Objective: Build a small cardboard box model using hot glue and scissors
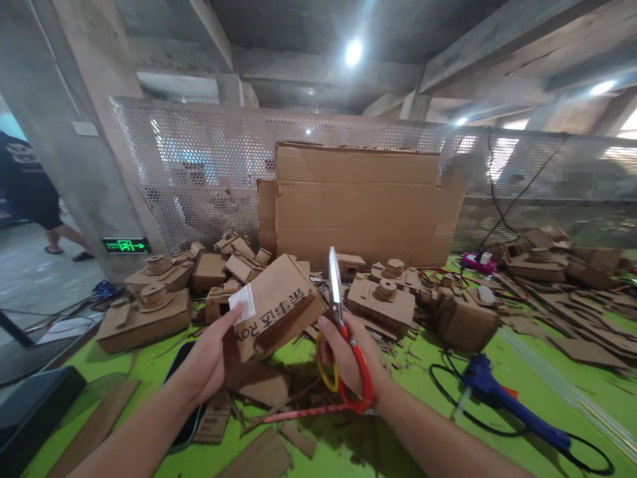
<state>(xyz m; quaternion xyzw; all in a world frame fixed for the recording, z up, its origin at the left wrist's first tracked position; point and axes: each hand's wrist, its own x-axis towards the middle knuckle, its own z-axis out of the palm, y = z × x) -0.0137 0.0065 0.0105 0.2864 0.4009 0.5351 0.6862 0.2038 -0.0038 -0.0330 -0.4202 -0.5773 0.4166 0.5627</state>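
Observation:
A cardboard box (pixel 276 295) with dark printed characters and a white label is held up and tilted by my left hand (pixel 212 355), thumb on its front. Scissors (pixel 355 368) with one red and one yellow handle loop are in my right hand (pixel 348 345), their blades pointing up just right of the box. Beneath the hands lie cardboard scraps (pixel 263 451) and a pinkish-red stick (pixel 306 412). A dark phone-like object (pixel 186 421) is partly hidden under my left forearm.
Cardboard camera-like models (pixel 144 318) line the green table (pixel 398 425). A blue glue gun (pixel 512 401) with a black cord lies right, near clear sticks (pixel 572 392). A large cardboard sheet (pixel 363 206) stands behind. A person (pixel 30 179) is at far left.

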